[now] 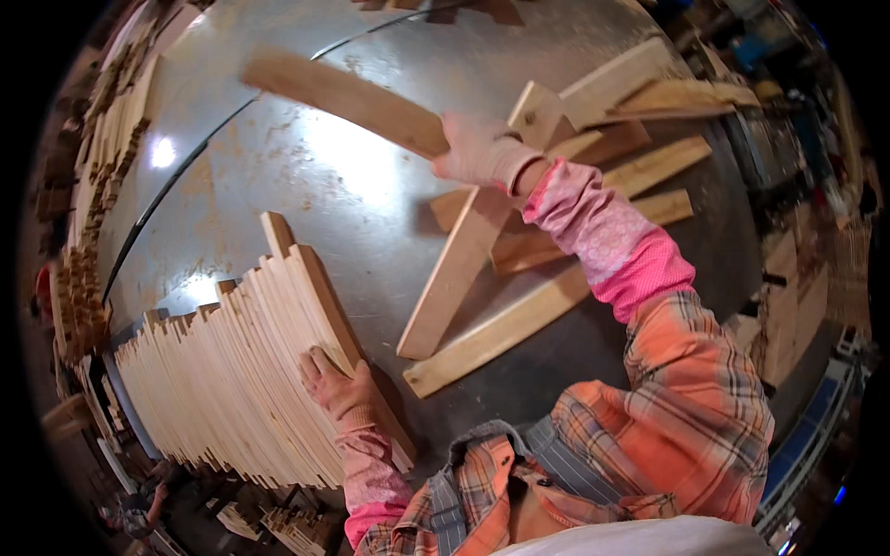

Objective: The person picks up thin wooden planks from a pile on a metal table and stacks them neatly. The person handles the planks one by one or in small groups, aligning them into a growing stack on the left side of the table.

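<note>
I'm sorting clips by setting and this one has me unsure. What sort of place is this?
Most likely a woodworking shop: a packed row of wooden strips sits on a broad metal table, loose boards lie jumbled at its right, and more stacked wood lines the left.

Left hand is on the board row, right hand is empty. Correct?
Not quite: the right hand isn't empty; the head view shows it gripping a board by one end. The left hand is on the board row.
</note>
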A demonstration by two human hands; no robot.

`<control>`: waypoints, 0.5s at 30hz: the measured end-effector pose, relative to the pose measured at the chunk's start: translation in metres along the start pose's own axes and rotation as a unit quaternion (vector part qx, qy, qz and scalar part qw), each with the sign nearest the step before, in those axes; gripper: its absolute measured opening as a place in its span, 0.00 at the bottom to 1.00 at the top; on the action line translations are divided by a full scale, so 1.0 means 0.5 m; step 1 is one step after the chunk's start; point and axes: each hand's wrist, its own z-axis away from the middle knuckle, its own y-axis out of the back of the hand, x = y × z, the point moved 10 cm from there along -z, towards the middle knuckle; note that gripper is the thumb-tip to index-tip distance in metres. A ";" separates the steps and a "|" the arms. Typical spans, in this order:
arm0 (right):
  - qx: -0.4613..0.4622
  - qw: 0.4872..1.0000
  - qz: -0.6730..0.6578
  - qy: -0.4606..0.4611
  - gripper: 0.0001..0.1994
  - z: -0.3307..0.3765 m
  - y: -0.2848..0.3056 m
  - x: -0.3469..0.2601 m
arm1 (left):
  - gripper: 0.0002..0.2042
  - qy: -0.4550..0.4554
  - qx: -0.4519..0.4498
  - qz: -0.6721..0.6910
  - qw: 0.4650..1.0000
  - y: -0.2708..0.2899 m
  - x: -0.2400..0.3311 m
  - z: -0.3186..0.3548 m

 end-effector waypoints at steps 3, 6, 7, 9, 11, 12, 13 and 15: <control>0.013 0.986 -0.167 0.028 0.33 0.068 0.047 -0.020 | 0.45 0.004 -0.003 -0.005 1.000 0.007 0.006 0.003; -0.006 0.931 -0.353 0.089 0.34 0.128 0.036 -0.048 | 0.45 -0.002 -0.001 -0.003 1.000 0.015 0.020 0.004; -0.053 0.945 -0.316 0.073 0.34 0.135 0.005 -0.048 | 0.44 -0.002 0.005 -0.003 1.000 0.019 0.023 0.000; -0.135 0.951 -0.271 0.071 0.31 0.128 -0.037 -0.054 | 0.44 -0.009 0.020 -0.005 1.000 0.026 0.032 -0.006; -0.134 0.907 -0.390 0.086 0.30 0.072 -0.013 -0.064 | 0.43 0.013 0.004 -0.025 1.000 0.019 0.027 -0.011; -0.159 0.885 -0.430 0.083 0.30 0.037 -0.005 -0.070 | 0.42 -0.020 0.030 0.002 0.999 0.028 0.043 -0.011; -0.177 0.876 -0.440 0.084 0.29 0.006 0.005 -0.076 | 0.42 -0.025 0.039 0.016 0.999 0.033 0.041 -0.008; -0.189 0.920 -0.329 0.102 0.28 -0.032 0.012 -0.086 | 0.38 -0.083 0.072 0.037 0.993 0.048 0.058 0.004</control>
